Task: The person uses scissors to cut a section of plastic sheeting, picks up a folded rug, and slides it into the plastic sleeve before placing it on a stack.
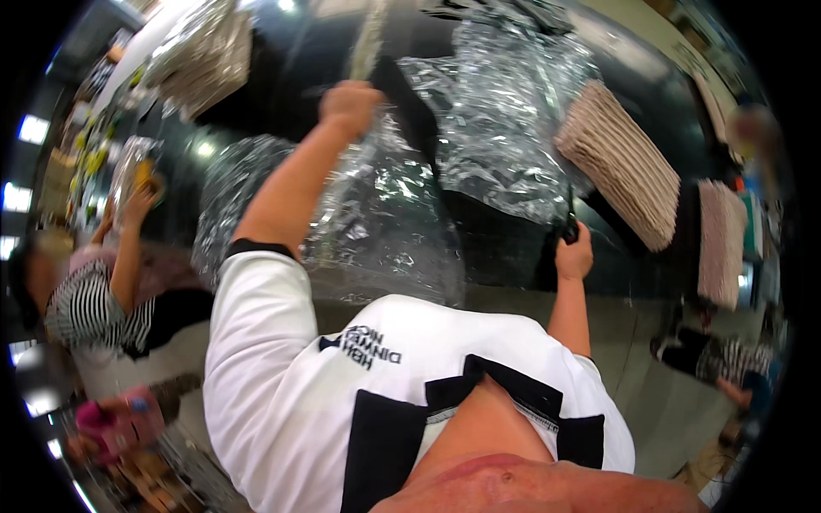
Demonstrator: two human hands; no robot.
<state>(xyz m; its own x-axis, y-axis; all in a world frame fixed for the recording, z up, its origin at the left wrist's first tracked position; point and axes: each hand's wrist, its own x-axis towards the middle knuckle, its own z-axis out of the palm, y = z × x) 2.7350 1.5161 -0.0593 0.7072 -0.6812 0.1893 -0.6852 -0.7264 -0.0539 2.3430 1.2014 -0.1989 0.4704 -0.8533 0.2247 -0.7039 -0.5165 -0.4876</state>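
My left hand [351, 108] is closed in a fist around a narrow strip of clear plastic film [368, 38], which runs away from me over the dark table. Below that hand hangs a crumpled clear plastic bag [385, 214], close to my body. My right hand [575, 253] grips a pair of black-handled scissors [570, 221] at the near edge, their tips directed away from me. Just beyond the scissors lies a pile of crinkled clear plastic bags [509, 111]. A folded beige ribbed textile [624, 167] overlaps the right side of this pile.
A second folded fluffy textile [721, 244] sits at the far right. Plastic-wrapped folded goods [201, 64] stand at the table's far left. Left of me, a person in a striped top [94, 299] handles a wrapped item and a yellowish roll [150, 179]. More people are behind on both sides.
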